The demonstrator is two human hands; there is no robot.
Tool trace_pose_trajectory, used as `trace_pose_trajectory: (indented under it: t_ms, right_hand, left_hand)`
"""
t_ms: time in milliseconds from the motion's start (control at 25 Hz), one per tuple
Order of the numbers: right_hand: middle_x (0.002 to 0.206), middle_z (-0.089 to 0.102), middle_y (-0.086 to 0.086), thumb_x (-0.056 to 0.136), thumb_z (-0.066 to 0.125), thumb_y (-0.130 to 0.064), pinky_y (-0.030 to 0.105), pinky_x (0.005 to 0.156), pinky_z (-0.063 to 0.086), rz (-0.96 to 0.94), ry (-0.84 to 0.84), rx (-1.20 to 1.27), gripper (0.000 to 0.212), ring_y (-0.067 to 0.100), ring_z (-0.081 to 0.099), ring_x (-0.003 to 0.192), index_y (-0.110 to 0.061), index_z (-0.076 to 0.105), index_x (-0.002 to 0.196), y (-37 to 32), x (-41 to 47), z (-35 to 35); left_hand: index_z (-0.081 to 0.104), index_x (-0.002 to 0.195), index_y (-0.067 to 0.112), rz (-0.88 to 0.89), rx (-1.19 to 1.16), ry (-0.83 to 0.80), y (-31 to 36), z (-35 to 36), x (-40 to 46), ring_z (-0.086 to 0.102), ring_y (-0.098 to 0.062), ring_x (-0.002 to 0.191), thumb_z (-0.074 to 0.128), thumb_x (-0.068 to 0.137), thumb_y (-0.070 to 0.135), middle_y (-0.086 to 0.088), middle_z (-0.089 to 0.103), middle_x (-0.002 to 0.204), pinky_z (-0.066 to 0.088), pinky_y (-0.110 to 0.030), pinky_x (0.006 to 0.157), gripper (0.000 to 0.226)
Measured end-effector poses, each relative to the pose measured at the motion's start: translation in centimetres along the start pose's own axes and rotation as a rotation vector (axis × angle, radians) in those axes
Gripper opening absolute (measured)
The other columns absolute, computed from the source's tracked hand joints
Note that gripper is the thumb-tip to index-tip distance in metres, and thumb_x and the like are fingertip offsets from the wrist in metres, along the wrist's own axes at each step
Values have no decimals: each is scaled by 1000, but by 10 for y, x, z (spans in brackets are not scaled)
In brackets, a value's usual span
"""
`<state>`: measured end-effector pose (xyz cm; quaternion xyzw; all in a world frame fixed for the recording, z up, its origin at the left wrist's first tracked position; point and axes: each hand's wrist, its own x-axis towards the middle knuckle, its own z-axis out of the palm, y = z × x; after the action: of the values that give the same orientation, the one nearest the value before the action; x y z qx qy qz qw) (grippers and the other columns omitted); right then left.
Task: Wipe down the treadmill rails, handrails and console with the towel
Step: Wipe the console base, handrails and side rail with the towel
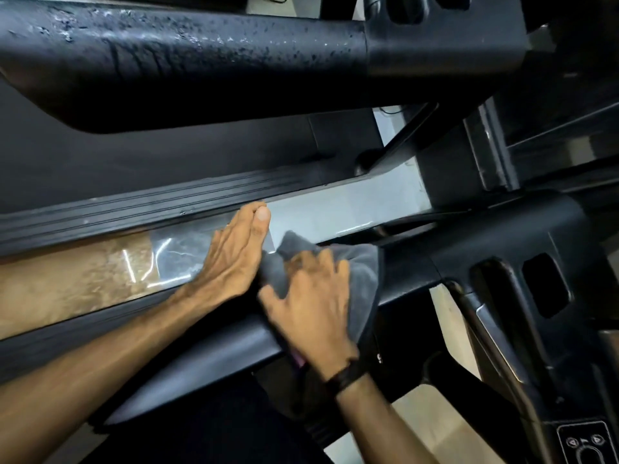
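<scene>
Two hands: I am working at the handrail (187, 373).
Left hand (234, 249): lying flat, fingers straight.
Right hand (311, 296): pressing the towel (361, 262), fingers spread.

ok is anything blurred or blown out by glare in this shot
Head view: the right hand on the grey towel is motion-blurred; the left hand is sharper; bright glare streaks cross the glossy side rail; wide-angle lens bows the upper handrail.
</scene>
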<state>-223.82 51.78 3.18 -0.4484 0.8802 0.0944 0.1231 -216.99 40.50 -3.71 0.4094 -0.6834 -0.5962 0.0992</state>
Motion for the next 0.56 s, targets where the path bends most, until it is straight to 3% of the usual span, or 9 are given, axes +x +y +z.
trace_pose_trajectory:
  t_ms: [80, 200, 280, 360, 440, 480, 560]
  right_hand:
    - [104, 69, 0, 80, 45, -60, 44, 83, 34, -87, -23, 40, 51, 27, 53, 97, -21, 73, 99, 13, -8, -5]
    - [105, 71, 1, 82, 44, -62, 43, 88, 34, 184, -45, -91, 50, 28, 53, 102, -23, 70, 97, 96, 39, -17]
    - [104, 71, 7, 84, 46, -60, 43, 89, 35, 227, -101, -162, 48, 31, 55, 104, -19, 71, 92, 91, 53, -22]
    - [99, 71, 10, 84, 49, -57, 44, 88, 36, 60, -86, -106, 48, 32, 57, 102, -15, 72, 88, 12, 37, -10]
    - [96, 68, 7, 82, 50, -55, 45, 84, 35, -172, -33, 105, 42, 30, 54, 98, -18, 71, 84, -62, -13, 9]
    - [98, 66, 4, 84, 51, -55, 44, 83, 34, -293, -18, 195, 41, 27, 52, 96, -20, 70, 87, -69, -32, 10]
    - [103, 66, -2, 83, 52, -58, 41, 80, 33, -401, 20, 219, 44, 24, 52, 94, -22, 70, 98, -16, -30, 5]
  left_hand:
    - [45, 133, 36, 8, -7, -27, -1, -2, -3, 52, -20, 124, 3, 79, 84, 11, 54, 129, 32, -50, 111, 83]
    - [48, 122, 35, 2, -4, -33, -3, -16, -5, 55, -22, 117, -1, 74, 93, 8, 59, 122, 36, -50, 107, 90]
    - [52, 116, 29, -31, -5, -14, -5, -27, -4, 57, -22, 109, 0, 72, 94, 5, 62, 112, 38, -50, 103, 94]
    - [57, 108, 28, -67, 10, -17, -7, -35, 4, 60, -21, 104, 8, 74, 94, 4, 66, 104, 42, -48, 101, 89]
    - [61, 95, 28, -85, 34, -50, -8, -39, 12, 65, -24, 96, 30, 82, 83, 0, 71, 96, 49, -42, 93, 65]
    - [62, 90, 28, -84, 38, -71, -8, -41, 15, 67, -25, 92, 42, 85, 73, -2, 72, 91, 52, -38, 87, 50]
    - [64, 87, 25, -66, 70, -97, -6, -45, 19, 69, -24, 82, 53, 87, 59, 0, 74, 84, 55, -38, 82, 36]
